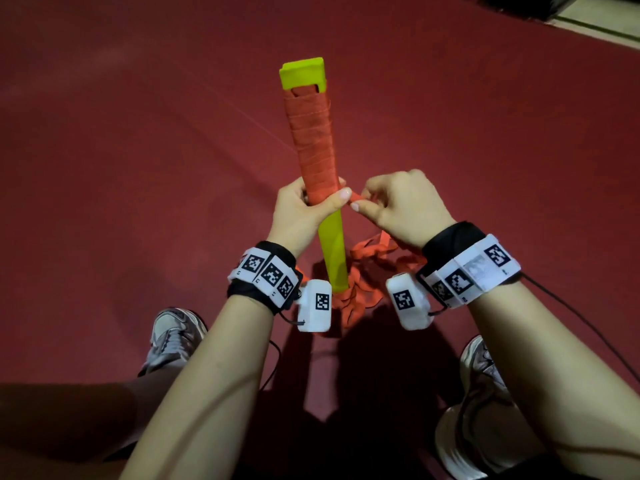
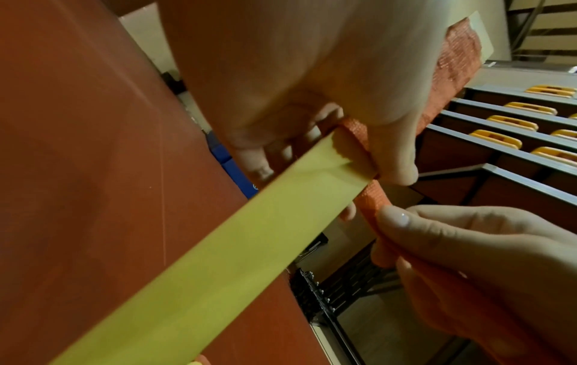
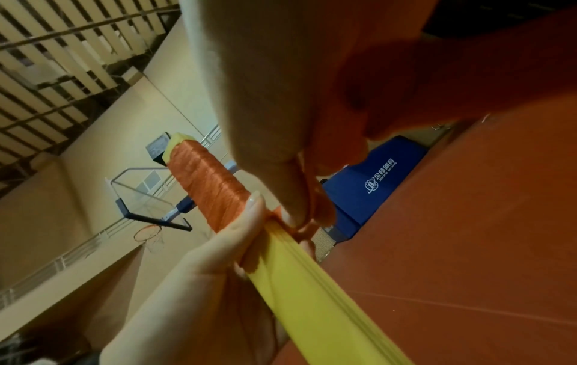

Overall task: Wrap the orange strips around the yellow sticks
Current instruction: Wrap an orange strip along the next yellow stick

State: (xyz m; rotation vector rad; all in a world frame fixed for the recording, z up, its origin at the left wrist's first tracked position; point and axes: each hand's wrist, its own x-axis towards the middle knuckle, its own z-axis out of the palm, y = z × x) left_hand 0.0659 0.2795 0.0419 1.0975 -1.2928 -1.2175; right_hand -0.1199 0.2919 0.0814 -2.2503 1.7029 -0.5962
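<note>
One yellow stick (image 1: 331,251) stands tilted over the red floor (image 1: 138,150), its upper half bound in an orange strip (image 1: 311,143). Left hand (image 1: 304,209) grips the stick at the wrap's lower edge; right hand (image 1: 405,206) pinches the loose strip just beside it.

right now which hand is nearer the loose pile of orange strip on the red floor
Right. The right hand pinches the strip directly above the loose pile; the left hand grips the yellow stick farther over.

The yellow stick (image 1: 333,251) has its lower end hidden behind the left wrist camera (image 1: 316,305).
</note>
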